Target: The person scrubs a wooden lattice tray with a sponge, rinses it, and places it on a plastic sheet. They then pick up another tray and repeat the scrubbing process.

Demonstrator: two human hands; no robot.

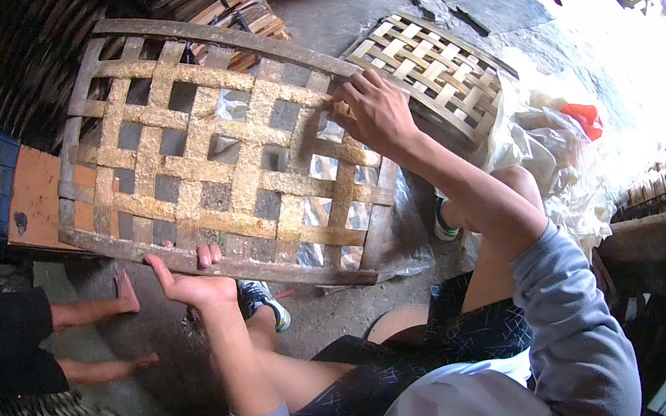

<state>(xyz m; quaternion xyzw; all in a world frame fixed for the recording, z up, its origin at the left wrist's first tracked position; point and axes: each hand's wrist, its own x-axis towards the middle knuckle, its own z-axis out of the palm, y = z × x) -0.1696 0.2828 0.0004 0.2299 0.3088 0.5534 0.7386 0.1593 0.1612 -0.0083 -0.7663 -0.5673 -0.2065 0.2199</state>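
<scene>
A large wooden frame (291,272) with a lattice of wide woven slats (250,184) lies tilted before me. A rough, pale-yellow crust coats many of the slats. My left hand (203,287) holds the near rail from below: the thumb is outside it and fingertips show over its inner side. At the far right part of the lattice, my right hand (376,114) rests with its fingers bent against the slats by the far rail. Whether those fingers grip a slat or something small is hidden behind the hand.
A second woven-slat panel (434,66) lies beyond my right hand. Crumpled clear plastic sheeting (534,141) with a red piece (584,120) is heaped at right. Bundled wood strips (255,18) lie behind the frame. Another person's bare legs (89,312) extend at left, near an orange-brown board (35,199).
</scene>
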